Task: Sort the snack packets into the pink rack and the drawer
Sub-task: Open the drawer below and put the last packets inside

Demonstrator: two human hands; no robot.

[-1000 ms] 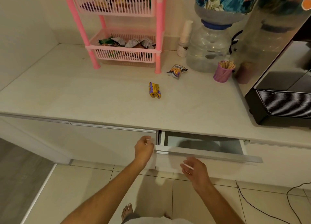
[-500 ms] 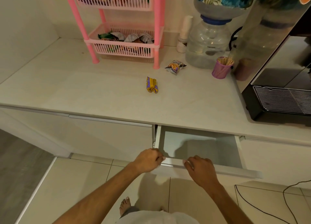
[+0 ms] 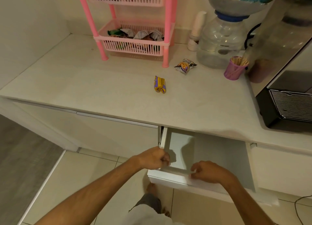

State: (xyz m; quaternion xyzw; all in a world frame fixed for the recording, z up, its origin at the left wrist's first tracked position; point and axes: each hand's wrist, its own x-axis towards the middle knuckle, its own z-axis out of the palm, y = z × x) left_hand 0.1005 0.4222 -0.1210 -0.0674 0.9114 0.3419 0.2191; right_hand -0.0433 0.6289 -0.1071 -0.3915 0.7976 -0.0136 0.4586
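— Hands first: what are they doing?

— Left hand is curling into a fist at the near left corner of the drawer, fingers pressing together on its front edge. Right hand is resting on the same edge further right, fingers bending over the lip and gripping it.

— Drawer standing open?

— Yes, it is sticking out from under the counter, and the white floor inside is showing bare where I can see it; shadows of the hands are falling across it.

— Packets?

— Two are lying loose on the counter. Yellow packet is sitting near the middle, well apart from the hands. Grey packet is lying further back and to the right, just beside the right front leg of the rack.

— And the rack itself?

— Pink, standing at the far side of the counter. Its lower basket is holding several packets, green and silver ones on top. The upper basket is also holding some, but they are too cut off to tell apart.

— Anything to the right?

— Water bottle is standing far right, purple cup of sticks just in front of it, and a black machine is sitting at the right edge.
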